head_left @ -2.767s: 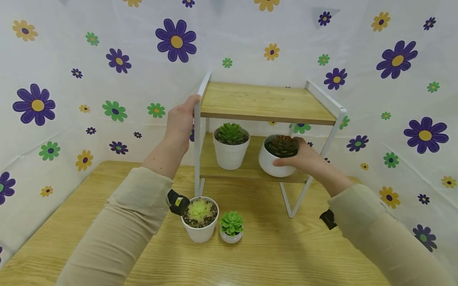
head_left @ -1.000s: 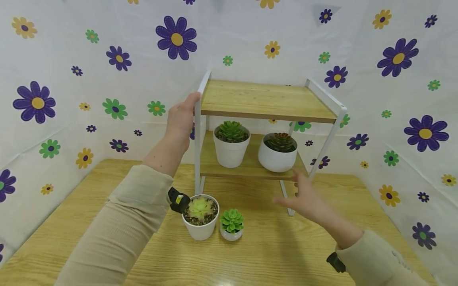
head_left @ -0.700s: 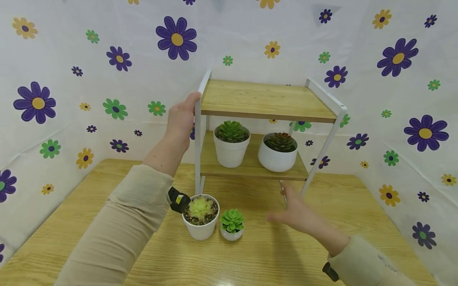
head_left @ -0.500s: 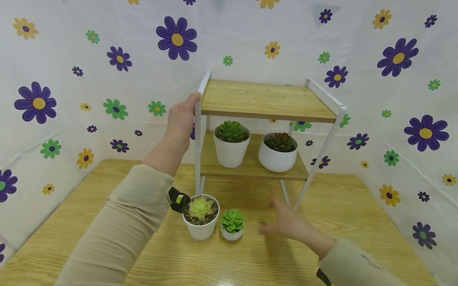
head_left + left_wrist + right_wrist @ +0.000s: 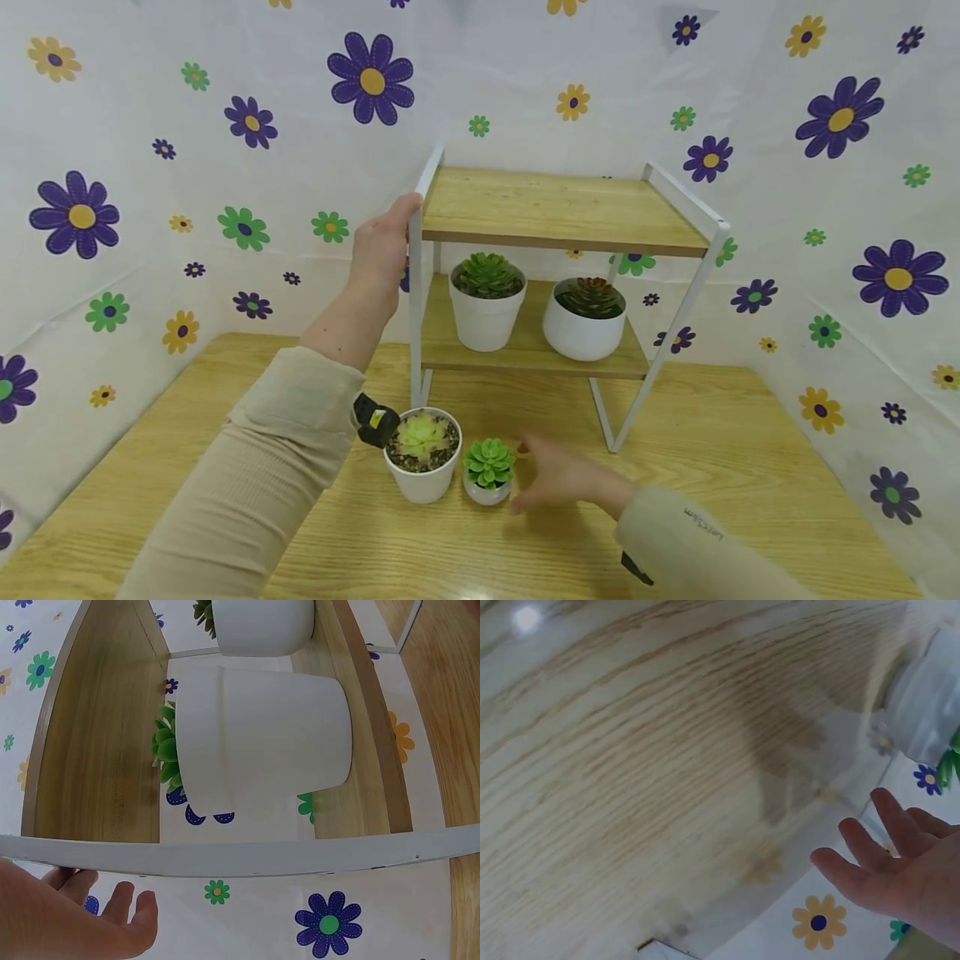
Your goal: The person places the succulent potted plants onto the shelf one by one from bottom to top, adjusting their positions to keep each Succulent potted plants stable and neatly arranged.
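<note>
My left hand (image 5: 378, 250) holds the white metal frame (image 5: 416, 308) of a two-tier wooden shelf at its upper left post; in the left wrist view some of its fingers (image 5: 120, 907) curl free beside the bar. My right hand (image 5: 558, 475) is spread just right of a small green succulent (image 5: 489, 465) in a round white pot on the table, and a gap shows between them. Left of that succulent stands a pale yellow-green succulent (image 5: 422, 440) in a white pot. On the lower tier sit a green succulent (image 5: 487, 312) and a dark reddish succulent (image 5: 590, 300), both in white pots.
The upper tier (image 5: 562, 204) lies level above the two shelved pots. A slanted frame leg (image 5: 637, 412) reaches the wooden table (image 5: 712, 467) behind my right hand. Flower-printed sheeting (image 5: 300, 150) encloses the back and sides.
My right hand has let go of the dark reddish succulent's pot on the lower tier, then moved down and left to the small succulent. My left hand stays on the frame.
</note>
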`<action>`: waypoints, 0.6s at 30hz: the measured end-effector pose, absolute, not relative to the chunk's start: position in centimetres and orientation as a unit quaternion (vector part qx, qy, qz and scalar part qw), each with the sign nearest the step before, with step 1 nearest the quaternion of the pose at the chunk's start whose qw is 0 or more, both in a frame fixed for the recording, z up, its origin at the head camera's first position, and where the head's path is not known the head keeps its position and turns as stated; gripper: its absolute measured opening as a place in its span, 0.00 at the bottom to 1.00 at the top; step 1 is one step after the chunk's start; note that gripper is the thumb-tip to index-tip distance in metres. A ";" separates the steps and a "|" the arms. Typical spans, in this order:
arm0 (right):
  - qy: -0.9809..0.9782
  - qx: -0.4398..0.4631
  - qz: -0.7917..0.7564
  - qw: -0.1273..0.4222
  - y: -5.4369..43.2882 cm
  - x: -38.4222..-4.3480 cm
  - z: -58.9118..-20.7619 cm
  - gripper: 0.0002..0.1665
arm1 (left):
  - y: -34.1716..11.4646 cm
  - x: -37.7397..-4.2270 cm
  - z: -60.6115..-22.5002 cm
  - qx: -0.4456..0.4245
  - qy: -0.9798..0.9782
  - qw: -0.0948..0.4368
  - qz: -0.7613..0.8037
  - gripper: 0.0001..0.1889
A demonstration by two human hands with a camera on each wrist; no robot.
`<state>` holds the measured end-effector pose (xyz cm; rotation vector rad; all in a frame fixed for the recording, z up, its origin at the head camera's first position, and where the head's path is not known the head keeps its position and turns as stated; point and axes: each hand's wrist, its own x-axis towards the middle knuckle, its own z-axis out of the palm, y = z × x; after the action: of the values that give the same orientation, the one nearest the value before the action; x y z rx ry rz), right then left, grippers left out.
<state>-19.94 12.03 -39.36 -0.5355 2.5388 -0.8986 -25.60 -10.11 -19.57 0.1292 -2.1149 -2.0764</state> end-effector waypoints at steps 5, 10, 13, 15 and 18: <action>0.903 -0.190 -0.321 0.212 11.0 -20.8 -40.3 0.60 | -10.1 -25.5 -19.5 0.045 -0.708 0.087 -0.699 0.31; 0.906 -0.188 -0.314 0.211 10.2 -21.1 -40.6 0.59 | -10.1 -25.4 -19.5 0.047 -0.706 0.087 -0.701 0.30; 0.909 -0.187 -0.312 0.205 9.9 -21.3 -40.9 0.56 | -10.1 -25.4 -19.5 0.047 -0.706 0.086 -0.702 0.30; 0.910 -0.185 -0.310 0.203 9.7 -21.4 -40.9 0.55 | -10.1 -25.4 -19.5 0.047 -0.706 0.086 -0.701 0.30; 0.913 -0.182 -0.308 0.197 9.6 -21.5 -41.0 0.55 | -10.1 -25.4 -19.4 0.045 -0.706 0.090 -0.701 0.30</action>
<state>-21.51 9.55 -40.97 -0.5087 2.5553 -0.8628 -25.42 -10.07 -19.42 0.1339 -2.0994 -2.0845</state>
